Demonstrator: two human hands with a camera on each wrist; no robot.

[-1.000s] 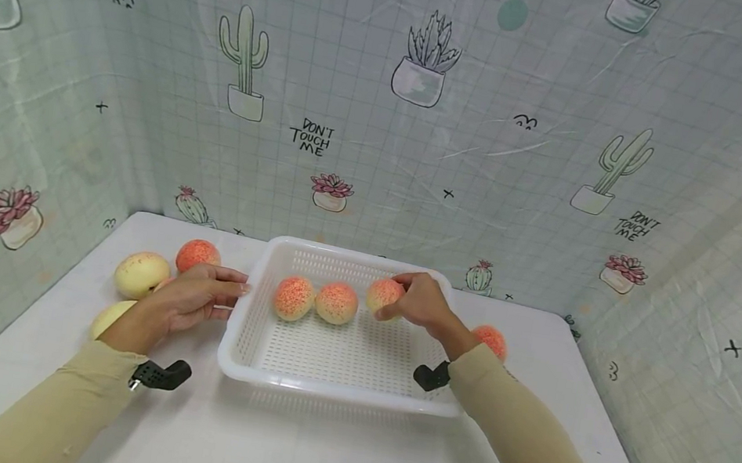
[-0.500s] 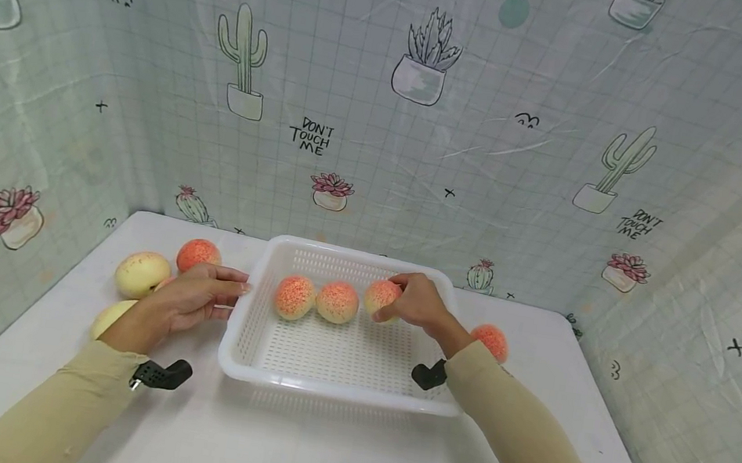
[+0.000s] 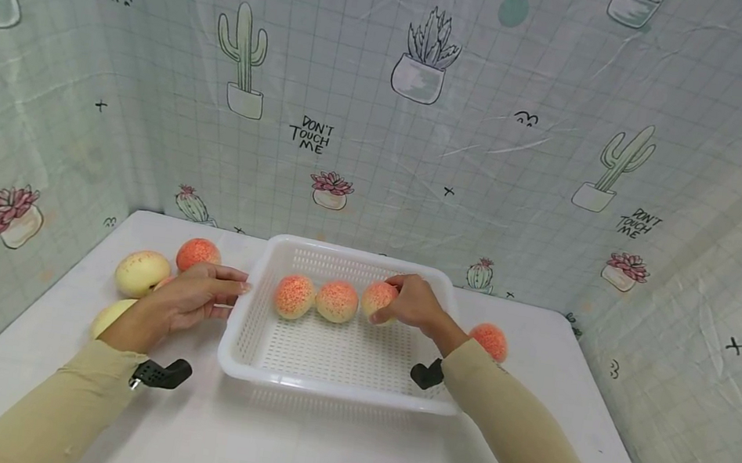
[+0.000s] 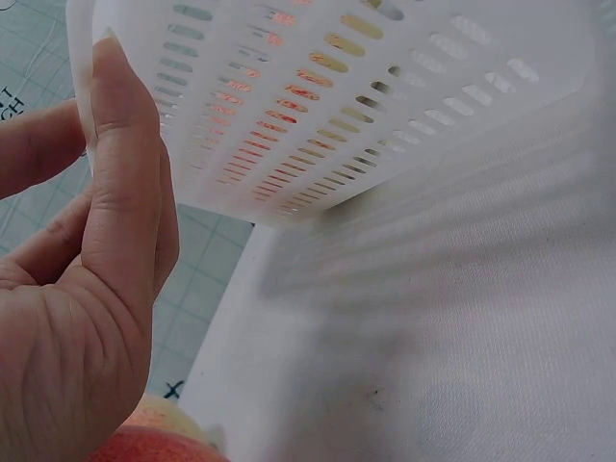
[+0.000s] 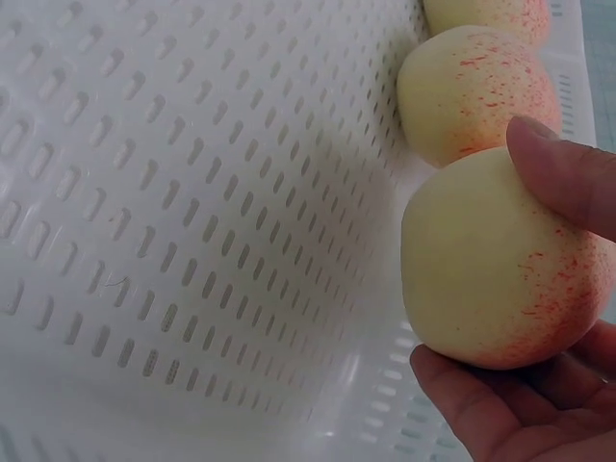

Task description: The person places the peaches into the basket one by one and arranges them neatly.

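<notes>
The held peach (image 3: 377,300), cream-yellow flushed with red speckles, is inside the white perforated plastic basket (image 3: 348,393), at about one o'clock from its middle; whether it touches the basket floor I cannot tell. The right hand (image 3: 416,302) grips it from the three o'clock side, thumb on one side and fingers curled round the other, as the right wrist view shows. Just beside it at nine o'clock is the middle peach (image 3: 336,302), and beyond that, at ten o'clock from the basket's centre, the end peach (image 3: 294,297); the three form a row. The left hand (image 3: 194,298) pinches the basket's rim at nine o'clock, its thumb along the outer wall in the left wrist view. Past that hand, at ten o'clock from the basket, a red-orange fruit (image 3: 197,255) rests near a yellow fruit (image 3: 141,274); a partly hidden reddish fruit shows behind the hand, and a second yellow fruit (image 3: 110,315) lies by the wrist. Outside the basket at three o'clock is a lone orange-red fruit (image 3: 489,340), partly covered by the right arm. Both arms wear beige sleeves (image 3: 55,401) with a black device (image 3: 162,374) at each wrist. All this is on a white table (image 3: 311,452), and a grid-patterned cloth (image 3: 360,103) printed with potted cacti hangs at twelve o'clock and along both sides.
</notes>
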